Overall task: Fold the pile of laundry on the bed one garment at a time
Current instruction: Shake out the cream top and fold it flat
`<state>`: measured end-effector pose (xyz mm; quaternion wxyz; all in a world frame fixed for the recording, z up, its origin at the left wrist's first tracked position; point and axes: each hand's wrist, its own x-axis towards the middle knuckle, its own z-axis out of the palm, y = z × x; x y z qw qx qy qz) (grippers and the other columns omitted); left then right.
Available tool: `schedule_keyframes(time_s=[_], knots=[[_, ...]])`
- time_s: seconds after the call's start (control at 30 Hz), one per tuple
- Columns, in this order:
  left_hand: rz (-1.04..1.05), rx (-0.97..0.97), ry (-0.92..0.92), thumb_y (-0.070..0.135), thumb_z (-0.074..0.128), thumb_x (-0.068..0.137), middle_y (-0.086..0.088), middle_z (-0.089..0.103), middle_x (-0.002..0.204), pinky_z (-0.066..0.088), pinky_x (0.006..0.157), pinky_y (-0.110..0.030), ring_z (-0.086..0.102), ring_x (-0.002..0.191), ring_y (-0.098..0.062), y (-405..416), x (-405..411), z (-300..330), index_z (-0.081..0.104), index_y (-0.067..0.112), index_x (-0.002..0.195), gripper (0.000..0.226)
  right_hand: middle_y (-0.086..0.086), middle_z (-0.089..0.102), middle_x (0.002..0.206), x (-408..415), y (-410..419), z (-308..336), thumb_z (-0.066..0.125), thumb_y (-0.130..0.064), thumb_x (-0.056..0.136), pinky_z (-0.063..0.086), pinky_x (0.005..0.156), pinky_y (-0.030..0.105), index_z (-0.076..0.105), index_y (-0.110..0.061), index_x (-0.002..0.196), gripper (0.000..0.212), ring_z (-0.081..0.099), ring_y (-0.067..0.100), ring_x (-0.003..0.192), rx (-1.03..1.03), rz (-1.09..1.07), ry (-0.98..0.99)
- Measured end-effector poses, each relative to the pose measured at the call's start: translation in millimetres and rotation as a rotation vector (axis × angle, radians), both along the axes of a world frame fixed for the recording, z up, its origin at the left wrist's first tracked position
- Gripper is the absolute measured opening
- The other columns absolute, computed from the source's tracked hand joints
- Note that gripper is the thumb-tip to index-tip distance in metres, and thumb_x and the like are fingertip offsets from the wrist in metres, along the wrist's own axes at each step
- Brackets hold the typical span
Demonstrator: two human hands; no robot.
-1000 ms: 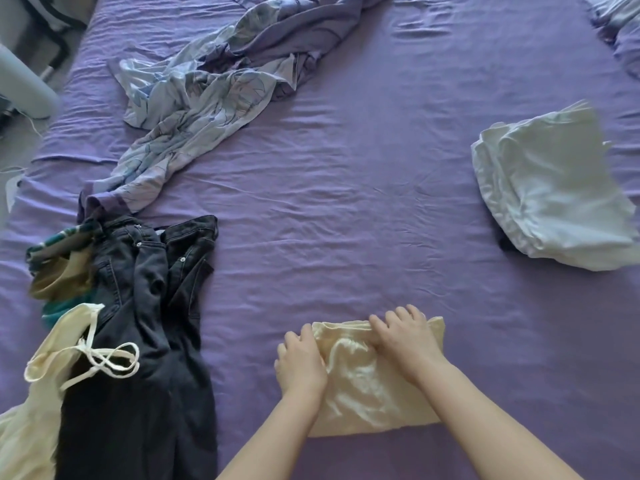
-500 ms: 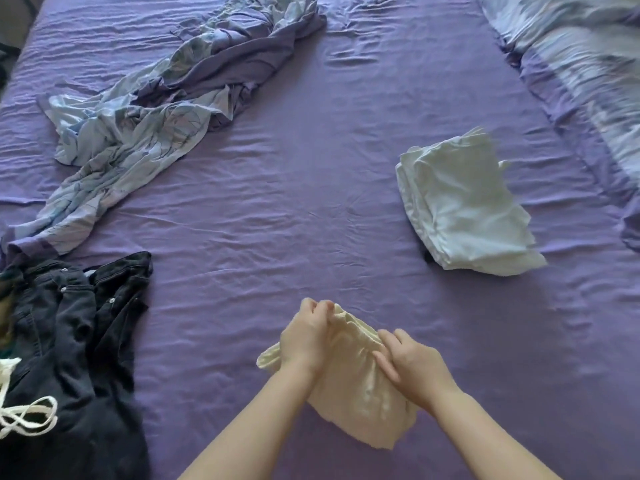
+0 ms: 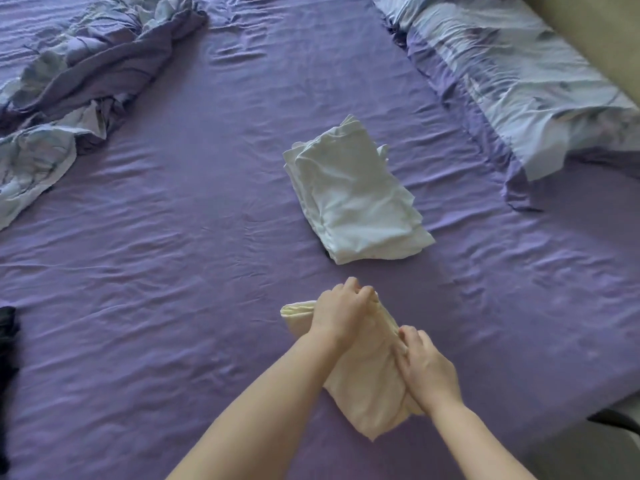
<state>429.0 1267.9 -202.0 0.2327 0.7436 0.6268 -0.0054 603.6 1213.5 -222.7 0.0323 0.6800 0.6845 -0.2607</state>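
Both hands are on one cream garment (image 3: 367,386), near edge of the bed (image 3: 207,271), just short of the white stack. Left hand (image 3: 341,315) grips the far end, fingers curled over the fold edge. Right hand (image 3: 424,370) pinches the right side lower down, fingers curled into the cloth. Two-point hold probably keeps the folded layers from sliding apart while it's carried; it looks folded already and lifted or tilted, can't tell if the bottom corner touches the sheet.

Likely destination: the white folded stack (image 3: 353,199), mid-bed, directly beyond the hands. It sits apart from the unfolded stuff, so it reads as the done pile.

Counts:
- hands: 2, both holding the cream piece
- cream garment: 1
- white stack: 1 stack, several layers visible, exact count unclear
- crumpled blue-and-purple cover (image 3: 69,98): 1, far left
- pillow (image 3: 519,81): 1, far right
- dark garment (image 3: 7,341): 1 sliver at left edge, mostly out of frame

More unfolded laundry may sit off-frame left.
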Motion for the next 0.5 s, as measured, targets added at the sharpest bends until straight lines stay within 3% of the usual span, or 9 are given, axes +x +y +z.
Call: schedule_keyframes(time_s=[0.13,0.27,0.33,0.4,0.47,0.5], knots=[[-0.088,0.11,0.018,0.016,0.055,0.089,-0.004,0.052,0.118,0.037,0.084,-0.033,0.051,0.105,-0.026,18.7,34.8,-5.3,0.049,0.02,0.13,0.042,-0.004,0.047,0.096,27.9,-0.9,-5.6,0.041,-0.031,0.097,0.039,0.058,0.034,0.039,-0.02,0.099,0.011,0.058,0.028,0.079,0.018,-0.099,-0.02],[-0.203,0.268,0.045,0.019,0.081,0.052,0.002,0.066,0.103,0.051,0.083,-0.026,0.064,0.099,-0.02,10.3,54.0,-3.2,0.07,0.024,0.104,0.054,-0.001,0.046,0.092,38.6,-2.2,-9.1,0.046,-0.027,0.093,0.036,0.057,0.034,0.034,-0.019,0.088,0.015,0.059,0.03,0.082,-0.004,-0.222,-0.083],[-0.207,0.213,0.055,0.017,0.082,0.04,0.004,0.066,0.097,0.052,0.075,-0.025,0.064,0.094,-0.018,-2.2,51.2,-11.1,0.071,0.025,0.092,0.053,0.003,0.055,0.095,34.8,-0.9,-9.4,0.062,-0.017,0.085,0.043,0.058,0.033,0.048,-0.015,0.09,0.016,0.062,0.029,0.087,0.076,-0.154,-0.157],[-0.187,0.122,0.115,0.02,0.083,0.041,0.003,0.067,0.099,0.053,0.076,-0.027,0.065,0.096,-0.019,-16.3,44.3,-25.4,0.071,0.026,0.087,0.048,0.011,0.066,0.1,27.0,-0.5,-12.3,0.069,-0.004,0.074,0.054,0.069,0.04,0.066,-0.008,0.091,0.018,0.066,0.033,0.094,0.196,0.043,-0.229],[-0.165,0.039,0.214,0.033,0.079,0.061,-0.005,0.062,0.124,0.047,0.098,-0.039,0.056,0.119,-0.027,-29.3,35.2,-39.9,0.069,0.026,0.11,0.05,0.012,0.068,0.112,18.1,0.9,-15.0,0.051,-0.016,0.078,0.048,0.09,0.047,0.071,-0.009,0.103,0.033,0.064,0.03,0.107,0.243,0.267,-0.258],[-0.154,-0.011,0.22,0.041,0.07,0.076,-0.011,0.047,0.142,0.033,0.11,-0.047,0.04,0.134,-0.032,-35.9,30.8,-47.9,0.058,0.024,0.129,0.057,0.01,0.066,0.119,14.4,1.5,-16.7,0.042,-0.024,0.079,0.039,0.099,0.046,0.069,-0.013,0.113,0.045,0.062,0.027,0.112,0.222,0.356,-0.249]])
